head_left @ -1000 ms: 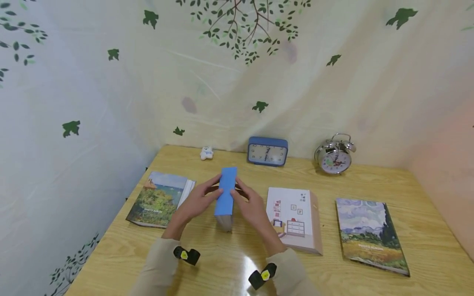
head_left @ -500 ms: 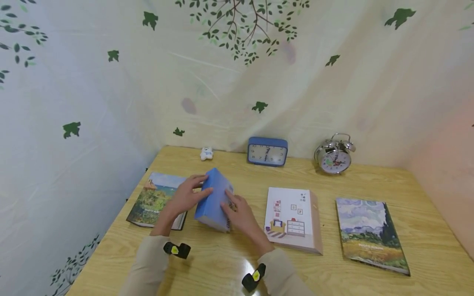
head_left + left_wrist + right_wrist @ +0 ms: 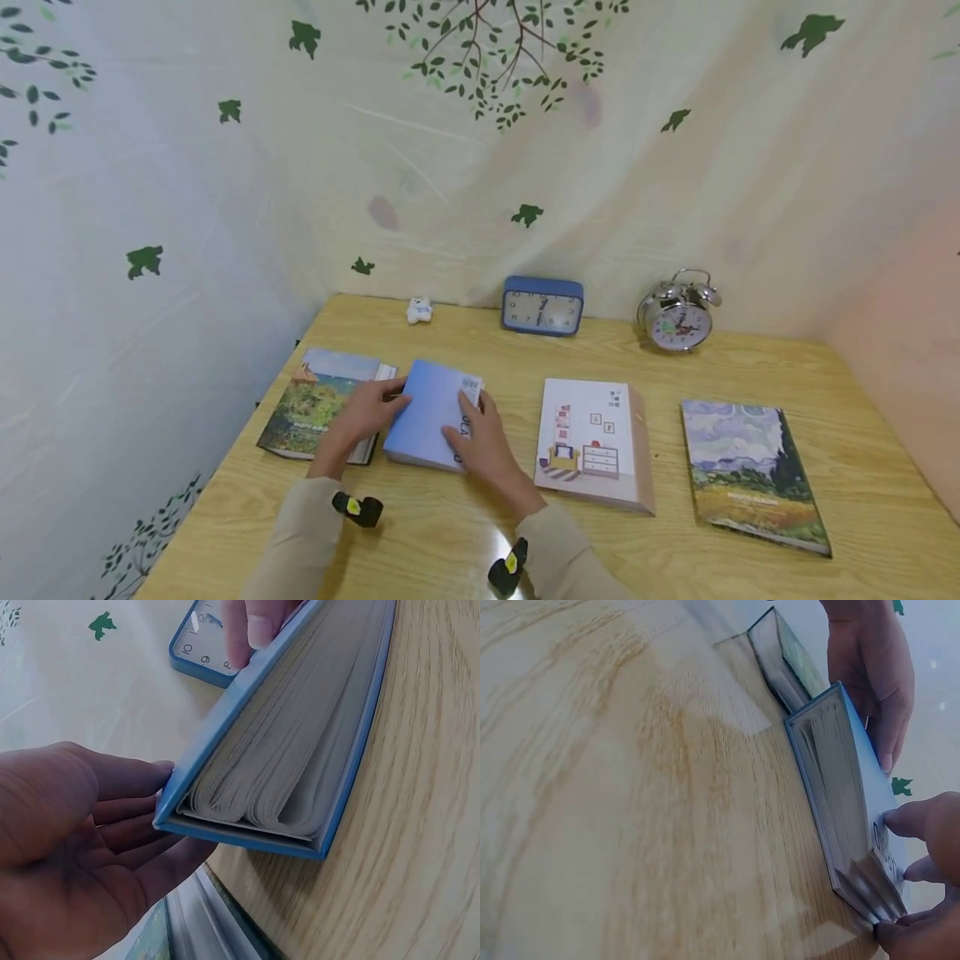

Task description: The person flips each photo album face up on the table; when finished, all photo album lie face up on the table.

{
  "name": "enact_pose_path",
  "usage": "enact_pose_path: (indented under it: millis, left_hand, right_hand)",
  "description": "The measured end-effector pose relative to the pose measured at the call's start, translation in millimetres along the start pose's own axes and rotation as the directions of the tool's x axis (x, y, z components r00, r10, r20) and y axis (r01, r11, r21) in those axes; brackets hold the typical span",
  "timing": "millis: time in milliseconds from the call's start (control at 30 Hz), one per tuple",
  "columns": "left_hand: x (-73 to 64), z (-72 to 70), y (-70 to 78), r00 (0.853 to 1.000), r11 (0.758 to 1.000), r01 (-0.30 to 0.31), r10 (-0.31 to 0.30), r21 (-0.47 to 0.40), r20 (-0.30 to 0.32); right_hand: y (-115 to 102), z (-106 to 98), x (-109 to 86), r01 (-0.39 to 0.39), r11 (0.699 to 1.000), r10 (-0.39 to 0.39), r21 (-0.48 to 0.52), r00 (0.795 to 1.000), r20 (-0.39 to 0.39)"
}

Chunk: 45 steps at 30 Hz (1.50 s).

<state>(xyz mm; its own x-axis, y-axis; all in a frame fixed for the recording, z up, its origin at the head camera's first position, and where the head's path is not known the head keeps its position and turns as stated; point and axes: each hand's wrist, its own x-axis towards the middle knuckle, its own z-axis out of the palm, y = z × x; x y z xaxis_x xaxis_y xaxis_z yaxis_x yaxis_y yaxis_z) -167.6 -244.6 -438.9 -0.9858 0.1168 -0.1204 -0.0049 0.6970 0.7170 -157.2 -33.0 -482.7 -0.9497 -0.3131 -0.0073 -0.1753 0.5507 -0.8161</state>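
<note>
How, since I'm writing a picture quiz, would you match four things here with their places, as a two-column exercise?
1. blue book
2. white figurine
3. bell clock
4. white book

A. back, right of blue clock
B. between left hand and right hand
C. between blue book and rightmost album
D. back, left of blue clock

Pairs: 1-B, 2-D, 3-A, 4-C
</note>
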Motion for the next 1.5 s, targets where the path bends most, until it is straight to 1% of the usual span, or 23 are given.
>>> enact_pose_path:
  millis: [100, 233, 300, 367, 433, 500, 600, 633, 667, 767, 833, 967, 1100, 1167, 1300, 1400, 1500]
  left_hand:
    - [-0.2, 1.9, -3.0, 1.000, 1.000, 0.000, 0.000, 0.029, 0.000]
    - [0.2, 2.2, -3.0, 1.000, 0.999, 0.008, -0.008, 0.047, -0.008]
    - [-0.1, 2.3, 0.8, 0.999, 0.999, 0.022, -0.020, 0.045, -0.032]
    - [-0.4, 2.9, 7.1, 0.997, 0.999, 0.021, -0.018, 0.043, -0.079]
    - [-0.6, 3.6, 16.2, 0.988, 0.999, 0.002, 0.004, 0.045, -0.152]
    - [-0.5, 5.4, 25.1, 0.975, 0.997, -0.041, 0.053, 0.062, -0.218]
    - [-0.3, 9.7, 39.0, 0.954, 0.993, -0.090, 0.106, 0.070, -0.280]
    - [0.4, 12.0, 43.1, 0.950, 0.993, -0.105, 0.117, 0.056, -0.289]
    - [1.3, 14.8, 46.9, 0.949, 0.992, -0.121, 0.127, 0.039, -0.287]
    - [5.0, 27.1, 56.6, 0.956, 0.988, -0.153, 0.144, -0.014, -0.254]
    - [7.5, 37.7, 62.1, 0.962, 0.984, -0.170, 0.156, -0.045, -0.226]
    - [8.2, 62.0, 72.8, 0.977, 0.979, -0.186, 0.175, -0.084, -0.124]
    - [7.4, 85.5, 82.2, 0.981, 0.973, -0.195, 0.194, -0.123, -0.017]
    - [7.1, 95.9, 86.8, 0.981, 0.972, -0.188, 0.192, -0.141, 0.017]
    - [8.7, 117.4, 94.4, 0.980, 0.972, -0.183, 0.192, -0.145, 0.054]
    - [11.1, 135.9, 97.8, 0.981, 0.975, -0.175, 0.184, -0.135, 0.059]
    - [12.6, 153.1, 101.3, 0.983, 0.980, -0.165, 0.172, -0.112, 0.059]
  right_hand:
    - [-1.1, 0.9, -0.3, -0.010, 0.999, 0.010, -0.032, 1.000, -0.003]
    - [-1.0, 0.6, -0.9, -0.008, 1.000, 0.007, -0.022, 1.000, -0.011]
    - [-1.2, -1.8, -2.1, -0.014, 1.000, 0.014, 0.001, 1.000, -0.013]
    - [-1.8, -6.5, -3.7, -0.025, 1.000, 0.025, 0.013, 1.000, -0.010]
    - [-2.5, -13.7, -5.0, -0.010, 1.000, 0.011, 0.021, 1.000, -0.027]
    - [-2.4, -22.8, -6.0, 0.016, 1.000, -0.015, 0.017, 0.998, -0.064]
    - [-0.6, -38.6, -8.4, 0.054, 0.999, -0.052, 0.009, 0.991, -0.122]
    - [0.1, -44.1, -9.7, 0.057, 0.998, -0.055, 0.010, 0.990, -0.134]
    - [1.3, -50.1, -11.3, 0.055, 0.998, -0.052, 0.012, 0.988, -0.147]
    - [6.6, -67.6, -18.3, 0.040, 0.999, -0.036, 0.019, 0.985, -0.166]
    - [12.0, -78.9, -23.5, 0.038, 0.999, -0.033, 0.026, 0.985, -0.172]
    - [25.5, -100.7, -34.6, 0.015, 1.000, -0.013, 0.014, 0.983, -0.181]
    - [41.4, -123.0, -47.0, -0.022, 1.000, 0.017, -0.021, 0.977, -0.213]
    - [49.9, -134.5, -54.3, -0.044, 0.998, 0.032, -0.043, 0.972, -0.233]
    - [69.0, -155.6, -70.2, -0.115, 0.990, 0.088, -0.087, 0.961, -0.264]
    - [83.2, -165.3, -81.7, -0.174, 0.977, 0.140, -0.126, 0.960, -0.243]
    - [94.0, -167.4, -91.1, -0.225, 0.961, 0.193, -0.161, 0.962, -0.193]
